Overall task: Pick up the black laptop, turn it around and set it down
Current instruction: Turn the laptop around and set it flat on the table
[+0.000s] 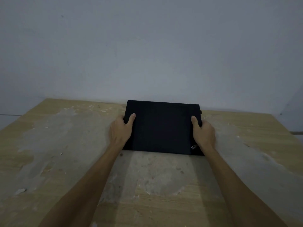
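A closed black laptop [162, 128] lies lid up toward the far edge of a worn wooden table [65, 161], with a small logo at its near right corner. My left hand [122, 131] grips its left edge, thumb on the lid. My right hand [203, 133] grips its right edge, thumb on top in the same way. The fingers under the edges are hidden. I cannot tell whether the laptop rests on the table or is slightly lifted.
A plain grey wall [147, 46] rises right behind the table's far edge, close to the laptop's back. The tabletop is patchy, with worn grey areas and small flakes.
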Demonstrator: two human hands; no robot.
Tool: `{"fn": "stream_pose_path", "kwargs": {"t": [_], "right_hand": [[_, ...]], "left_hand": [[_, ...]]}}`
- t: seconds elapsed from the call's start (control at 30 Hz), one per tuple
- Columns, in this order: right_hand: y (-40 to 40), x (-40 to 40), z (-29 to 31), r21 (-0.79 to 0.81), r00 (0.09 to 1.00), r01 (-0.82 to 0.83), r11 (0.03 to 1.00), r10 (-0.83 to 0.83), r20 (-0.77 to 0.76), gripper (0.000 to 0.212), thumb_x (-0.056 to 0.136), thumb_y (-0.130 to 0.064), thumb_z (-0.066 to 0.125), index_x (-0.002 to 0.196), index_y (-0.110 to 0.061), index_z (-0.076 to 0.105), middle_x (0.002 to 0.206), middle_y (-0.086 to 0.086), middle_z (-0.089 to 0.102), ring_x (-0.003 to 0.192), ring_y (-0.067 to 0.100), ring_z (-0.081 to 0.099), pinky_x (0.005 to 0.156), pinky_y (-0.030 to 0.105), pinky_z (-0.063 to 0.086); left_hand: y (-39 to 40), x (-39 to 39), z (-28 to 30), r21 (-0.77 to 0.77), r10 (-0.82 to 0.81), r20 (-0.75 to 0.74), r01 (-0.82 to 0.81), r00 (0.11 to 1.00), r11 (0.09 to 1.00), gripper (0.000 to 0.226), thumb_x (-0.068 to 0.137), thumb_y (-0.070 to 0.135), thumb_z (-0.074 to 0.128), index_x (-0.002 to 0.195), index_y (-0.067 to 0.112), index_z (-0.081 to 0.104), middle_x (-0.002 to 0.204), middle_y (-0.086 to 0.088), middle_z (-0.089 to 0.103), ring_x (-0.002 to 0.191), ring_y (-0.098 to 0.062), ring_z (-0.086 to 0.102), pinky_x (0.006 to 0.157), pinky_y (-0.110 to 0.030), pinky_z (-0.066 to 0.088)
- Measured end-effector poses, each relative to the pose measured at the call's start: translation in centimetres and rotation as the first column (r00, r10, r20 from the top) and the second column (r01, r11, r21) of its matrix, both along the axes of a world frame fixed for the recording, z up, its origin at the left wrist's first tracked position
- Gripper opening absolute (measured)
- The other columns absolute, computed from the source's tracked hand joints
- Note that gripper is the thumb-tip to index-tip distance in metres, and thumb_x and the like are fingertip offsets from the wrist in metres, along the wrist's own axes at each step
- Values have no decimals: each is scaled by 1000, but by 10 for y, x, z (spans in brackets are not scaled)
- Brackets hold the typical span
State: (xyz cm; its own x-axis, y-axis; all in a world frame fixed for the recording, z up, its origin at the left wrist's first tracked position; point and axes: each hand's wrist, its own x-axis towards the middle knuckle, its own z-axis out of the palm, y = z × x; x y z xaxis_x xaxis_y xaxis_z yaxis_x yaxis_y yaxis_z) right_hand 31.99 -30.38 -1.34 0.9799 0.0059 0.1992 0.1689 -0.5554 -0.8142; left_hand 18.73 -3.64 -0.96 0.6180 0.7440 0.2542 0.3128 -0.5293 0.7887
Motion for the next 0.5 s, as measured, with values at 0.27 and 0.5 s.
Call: {"fn": "stream_pose_path", "kwargs": {"t": [0.27, 0.5], "right_hand": [[5, 16, -7, -43, 1000, -18, 999, 18, 13, 46, 99, -47, 57, 81, -7, 71, 72, 7, 70, 60, 17, 62, 52, 31, 49], [5, 19, -10, -101, 999, -38, 994, 39, 9, 38, 97, -35, 65, 78, -3, 73, 64, 5, 67, 54, 14, 61, 44, 25, 41]], "left_hand": [[7, 6, -7, -38, -63, -49, 61, 997, 997, 44, 99, 49, 59, 91, 7, 70, 74, -1, 68, 63, -12, 61, 50, -26, 42], [13, 9, -5, -80, -63, -61, 58, 996, 995, 46, 96, 42, 69, 92, -2, 79, 78, -16, 77, 67, -28, 72, 60, -42, 61]]}}
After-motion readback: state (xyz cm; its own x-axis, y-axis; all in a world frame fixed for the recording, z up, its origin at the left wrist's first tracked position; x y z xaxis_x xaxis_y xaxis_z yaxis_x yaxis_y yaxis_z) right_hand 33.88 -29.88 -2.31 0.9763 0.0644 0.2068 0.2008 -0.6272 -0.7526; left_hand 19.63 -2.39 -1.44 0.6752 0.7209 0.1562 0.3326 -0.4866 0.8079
